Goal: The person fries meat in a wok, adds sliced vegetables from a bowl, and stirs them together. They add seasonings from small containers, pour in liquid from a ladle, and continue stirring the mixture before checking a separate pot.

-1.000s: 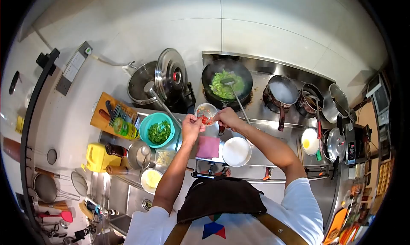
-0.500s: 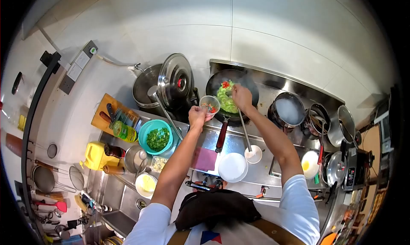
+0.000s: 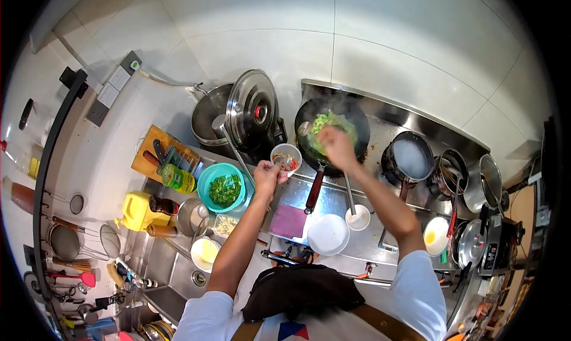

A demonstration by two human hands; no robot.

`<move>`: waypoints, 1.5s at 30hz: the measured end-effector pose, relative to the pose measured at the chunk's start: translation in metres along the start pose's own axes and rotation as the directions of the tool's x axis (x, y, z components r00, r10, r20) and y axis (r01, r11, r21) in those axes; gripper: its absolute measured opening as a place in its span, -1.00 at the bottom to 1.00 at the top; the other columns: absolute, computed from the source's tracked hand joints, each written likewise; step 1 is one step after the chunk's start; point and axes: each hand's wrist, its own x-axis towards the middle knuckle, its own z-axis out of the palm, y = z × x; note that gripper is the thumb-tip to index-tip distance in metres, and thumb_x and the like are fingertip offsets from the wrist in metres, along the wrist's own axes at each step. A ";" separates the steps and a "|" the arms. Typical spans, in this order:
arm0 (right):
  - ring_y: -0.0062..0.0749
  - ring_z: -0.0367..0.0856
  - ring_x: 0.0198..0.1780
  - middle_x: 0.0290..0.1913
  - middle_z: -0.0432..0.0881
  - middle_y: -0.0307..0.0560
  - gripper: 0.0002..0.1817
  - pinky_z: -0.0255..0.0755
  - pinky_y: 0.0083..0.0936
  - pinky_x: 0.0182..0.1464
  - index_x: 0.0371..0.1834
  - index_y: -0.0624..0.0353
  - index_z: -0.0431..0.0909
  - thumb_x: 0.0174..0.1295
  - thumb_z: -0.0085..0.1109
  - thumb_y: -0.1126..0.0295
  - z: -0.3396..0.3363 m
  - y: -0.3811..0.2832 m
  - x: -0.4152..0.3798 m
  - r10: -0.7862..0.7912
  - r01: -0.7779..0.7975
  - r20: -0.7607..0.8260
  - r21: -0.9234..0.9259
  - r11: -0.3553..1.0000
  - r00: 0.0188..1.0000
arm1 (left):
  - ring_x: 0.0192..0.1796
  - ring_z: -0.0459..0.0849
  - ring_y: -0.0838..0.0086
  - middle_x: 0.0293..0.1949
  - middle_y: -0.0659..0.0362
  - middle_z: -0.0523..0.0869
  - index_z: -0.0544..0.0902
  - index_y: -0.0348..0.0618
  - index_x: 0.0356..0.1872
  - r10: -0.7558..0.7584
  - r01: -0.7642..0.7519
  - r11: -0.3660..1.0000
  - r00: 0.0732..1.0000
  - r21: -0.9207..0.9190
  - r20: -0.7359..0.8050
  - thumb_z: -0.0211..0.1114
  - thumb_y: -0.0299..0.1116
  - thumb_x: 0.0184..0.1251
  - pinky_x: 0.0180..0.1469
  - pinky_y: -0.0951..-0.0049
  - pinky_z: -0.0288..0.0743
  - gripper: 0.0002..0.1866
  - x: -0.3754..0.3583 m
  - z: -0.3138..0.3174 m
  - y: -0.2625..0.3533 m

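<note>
My left hand (image 3: 270,177) is closed on the edge of a small clear plastic bowl (image 3: 279,150), which holds chopped red pieces, probably chilli. The bowl is just left of a dark wok (image 3: 358,118). Over the wok, my right hand (image 3: 336,147) is closed, slightly blurred, on what looks like a metal ladle (image 3: 349,189). Its handle comes out below my hand and reaches down over a small white bowl (image 3: 358,220). A ladle head shows at the wok's left side. Chopped green vegetable (image 3: 326,121) steams in the wok, partly hidden by my right hand.
A large pot with a lid (image 3: 248,112) stands left of the wok. Nearby are a turquoise bowl (image 3: 203,186) of chopped greens and a yellow jug (image 3: 135,212). A white plate (image 3: 328,234) lies in front. Several pots, one with cloudy liquid (image 3: 410,158), line the right.
The ladle head has moved to the wok's left side. Red pieces seen on the green vegetable earlier no longer show on top, and the vegetable has shifted. My left hand still holds the bowl.
</note>
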 end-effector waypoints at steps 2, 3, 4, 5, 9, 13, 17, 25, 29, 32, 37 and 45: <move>-0.12 0.64 -0.39 -0.45 0.63 0.07 -0.70 0.45 -0.26 -0.31 -0.19 0.15 0.56 0.17 0.15 0.17 0.019 -0.020 -0.043 0.156 -0.191 0.293 0.094 0.977 0.943 | -0.48 0.68 0.37 -0.46 0.03 0.61 0.38 -0.29 -0.32 -0.011 0.011 1.000 1.000 0.011 0.017 0.16 -0.55 0.21 -0.44 0.45 0.68 -0.88 -0.017 -0.007 -0.006; -0.13 0.64 -0.39 -0.45 0.63 0.08 -0.66 0.45 -0.26 -0.31 -0.14 0.14 0.55 0.18 0.14 0.13 0.033 -0.027 -0.062 0.110 -0.122 0.275 0.029 0.992 0.955 | -0.46 0.68 0.37 -0.44 0.02 0.61 0.39 -0.30 -0.30 -0.043 0.043 0.999 0.999 0.001 0.033 0.15 -0.54 0.21 -0.44 0.45 0.68 -0.88 -0.027 -0.011 -0.008; -0.14 0.64 -0.39 -0.45 0.63 0.09 -0.62 0.46 -0.26 -0.30 -0.08 0.13 0.54 0.18 0.14 0.09 0.040 -0.035 -0.074 0.059 -0.051 0.261 -0.037 0.998 0.964 | -0.45 0.69 0.37 -0.42 0.02 0.61 0.40 -0.31 -0.29 -0.073 0.074 0.997 0.996 -0.009 0.049 0.15 -0.53 0.20 -0.43 0.45 0.69 -0.87 -0.035 -0.017 -0.012; -0.14 0.64 -0.39 -0.45 0.63 0.09 -0.62 0.46 -0.26 -0.30 -0.08 0.13 0.54 0.18 0.14 0.09 0.037 -0.039 -0.084 0.057 -0.048 0.261 -0.038 0.998 0.964 | -0.43 0.69 0.37 -0.38 0.02 0.61 0.42 -0.32 -0.28 -0.123 0.126 0.991 0.991 -0.043 0.053 0.15 -0.54 0.19 -0.43 0.46 0.69 -0.88 -0.043 -0.027 -0.015; 0.03 0.63 -0.31 -0.35 0.64 0.15 -0.46 0.47 -0.19 -0.22 0.08 0.18 0.44 0.17 0.14 0.00 0.005 -0.041 -0.095 0.344 -0.335 0.029 -0.172 0.927 0.938 | -0.44 0.68 0.40 -0.41 0.07 0.62 0.44 -0.26 -0.31 -0.111 0.104 0.977 0.994 -0.188 -0.024 0.14 -0.55 0.19 -0.44 0.48 0.69 -0.91 -0.083 -0.086 -0.006; 0.12 0.59 -0.08 -0.08 0.58 0.24 -0.40 0.46 -0.12 -0.02 0.14 0.21 0.37 -0.02 0.23 0.25 -0.005 0.096 -0.116 0.574 -0.411 0.025 -0.673 0.615 0.818 | -0.49 0.66 0.45 -0.49 0.11 0.61 0.39 -0.14 -0.42 -0.006 -0.036 0.982 0.976 -0.186 -0.218 0.17 -0.53 0.19 -0.46 0.48 0.64 -0.88 -0.127 -0.164 0.027; 0.16 0.61 -0.24 -0.31 0.63 0.24 -0.59 0.46 -0.11 -0.18 -0.01 0.25 0.47 0.04 0.08 0.36 0.008 0.117 -0.139 0.402 -0.276 0.126 -0.543 0.793 0.907 | -0.48 0.63 0.44 -0.44 0.15 0.56 0.43 -0.18 -0.27 0.142 -0.217 0.968 0.885 -0.123 -0.443 0.11 -0.47 0.23 -0.39 0.44 0.63 -0.91 -0.171 -0.242 0.051; 0.11 0.62 -0.25 -0.33 0.63 0.24 -0.71 0.45 -0.08 -0.21 -0.06 0.17 0.51 0.15 0.03 0.37 -0.023 0.063 -0.113 0.417 -0.258 0.200 -0.535 0.805 0.886 | -0.51 0.57 0.46 -0.48 0.18 0.56 0.47 -0.18 -0.34 0.193 -0.341 0.936 0.701 -0.084 -0.687 0.18 -0.38 0.25 -0.39 0.46 0.58 -0.89 -0.187 -0.411 -0.005; 0.09 0.62 -0.17 -0.27 0.64 0.24 -0.64 0.49 -0.11 -0.09 -0.01 0.13 0.54 0.09 -0.01 0.47 -0.063 0.012 -0.126 0.402 -0.094 0.174 -0.821 0.563 0.899 | -0.48 0.62 0.45 -0.54 0.15 0.59 0.45 -0.19 -0.39 0.073 -0.359 0.901 0.679 -0.244 -0.730 0.15 -0.43 0.25 -0.41 0.44 0.61 -0.91 -0.177 -0.466 -0.064; 0.09 0.62 -0.14 -0.24 0.64 0.23 -0.65 0.49 -0.12 -0.07 -0.02 0.15 0.53 0.08 -0.01 0.48 -0.060 -0.039 -0.129 0.515 -0.218 0.071 -0.849 0.480 0.854 | -0.54 0.59 0.46 -0.58 0.18 0.55 0.45 -0.19 -0.41 0.003 -0.291 0.913 0.705 -0.286 -0.709 0.14 -0.45 0.25 -0.43 0.47 0.60 -0.92 -0.162 -0.482 -0.096; 0.19 0.60 -0.18 -0.31 0.63 0.28 -0.71 0.47 -0.06 -0.10 -0.17 0.24 0.58 0.09 0.08 0.32 -0.026 -0.005 -0.122 0.507 -0.183 0.150 -0.817 0.547 0.849 | -0.62 0.53 0.48 -0.60 0.18 0.53 0.46 -0.20 -0.43 -0.133 -0.170 0.915 0.730 -0.367 -0.670 0.11 -0.50 0.22 -0.52 0.49 0.57 -0.95 -0.128 -0.490 -0.114; 0.20 0.60 -0.25 -0.38 0.61 0.30 -0.77 0.48 -0.06 -0.14 -0.28 0.29 0.61 0.04 0.05 0.44 -0.060 -0.019 -0.116 0.485 -0.129 0.181 -0.833 0.537 0.855 | -0.56 0.56 0.42 -0.60 0.17 0.53 0.49 -0.23 -0.41 -0.253 -0.090 0.884 0.733 -0.458 -0.631 0.09 -0.49 0.27 -0.49 0.43 0.57 -0.92 -0.105 -0.498 -0.143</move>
